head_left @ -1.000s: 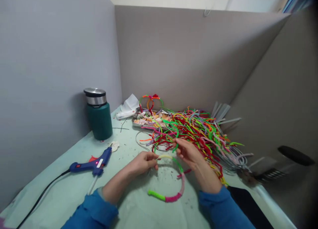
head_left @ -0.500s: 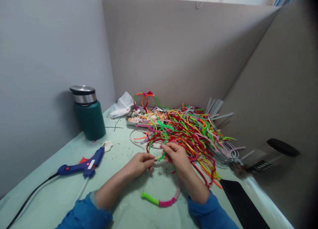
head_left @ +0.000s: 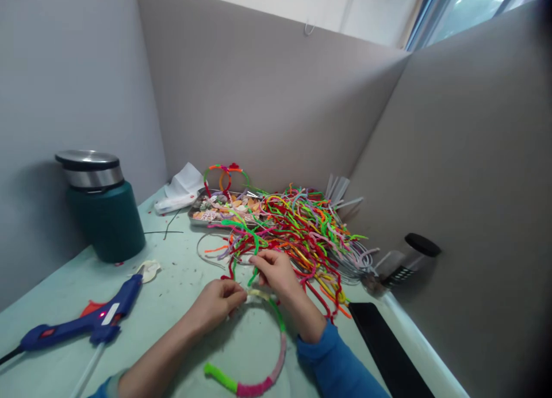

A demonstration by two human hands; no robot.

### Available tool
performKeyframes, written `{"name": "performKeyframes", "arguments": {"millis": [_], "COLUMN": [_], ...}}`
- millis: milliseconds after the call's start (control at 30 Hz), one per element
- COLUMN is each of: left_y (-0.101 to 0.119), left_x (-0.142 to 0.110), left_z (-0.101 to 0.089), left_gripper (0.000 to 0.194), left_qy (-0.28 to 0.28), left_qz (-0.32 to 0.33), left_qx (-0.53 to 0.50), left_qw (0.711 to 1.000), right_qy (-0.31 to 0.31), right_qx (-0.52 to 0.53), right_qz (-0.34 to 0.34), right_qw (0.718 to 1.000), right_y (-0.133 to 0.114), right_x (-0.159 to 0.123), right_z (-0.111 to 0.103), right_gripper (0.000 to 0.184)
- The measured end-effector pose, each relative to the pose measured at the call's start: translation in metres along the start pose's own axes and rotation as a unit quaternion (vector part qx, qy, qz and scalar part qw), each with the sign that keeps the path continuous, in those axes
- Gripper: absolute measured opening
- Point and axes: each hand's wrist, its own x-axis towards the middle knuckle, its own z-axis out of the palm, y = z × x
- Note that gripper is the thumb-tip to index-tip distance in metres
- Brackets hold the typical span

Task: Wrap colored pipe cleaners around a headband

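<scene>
Between my hands is a curved headband-like hoop [head_left: 282, 352] wrapped in bands of pale yellow, green, pink, magenta and lime pipe cleaner. Its lime end rests low over the table, curling back toward me. My left hand [head_left: 215, 303] pinches the hoop's pale yellow end with thumb and forefinger. A green pipe cleaner [head_left: 257, 242] is pinched in my right hand [head_left: 278, 278], just above and right of the left fingertips. Its lower tip hangs near the yellow end; I cannot tell if they touch. Its upper part bends away to the left.
A heap of coloured pipe cleaners [head_left: 297, 219] lies beyond my hands, beside a metal tray [head_left: 196, 221] of small decorations. To the left are a blue glue gun [head_left: 103, 323], its light lit, and a green flask [head_left: 106, 219]. A black flat object [head_left: 383, 346] lies right; partitions surround the table.
The camera view has turned and tilted, shifting things leftward. My right hand has drawn slightly up from the left fingertips with the green pipe cleaner, and more of the hoop's yellow end shows.
</scene>
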Motion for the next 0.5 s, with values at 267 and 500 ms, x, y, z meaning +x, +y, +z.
{"name": "performKeyframes", "arguments": {"millis": [267,500], "left_y": [0.002,0.003], "left_x": [0.0,-0.001], "left_z": [0.0,0.002], "left_gripper": [0.036,0.035], "left_qy": [-0.012,-0.008], "left_qz": [-0.002,0.005], "left_qx": [0.017,0.016], "left_qw": [1.0,1.0], "right_qy": [0.09,0.225], "right_qx": [-0.175,-0.569], "right_qz": [-0.107,-0.031], "right_qw": [0.975,0.79], "right_y": [0.015,0.021], "right_x": [0.022,0.036], "right_z": [-0.032,-0.081], "right_gripper": [0.023,0.024]}}
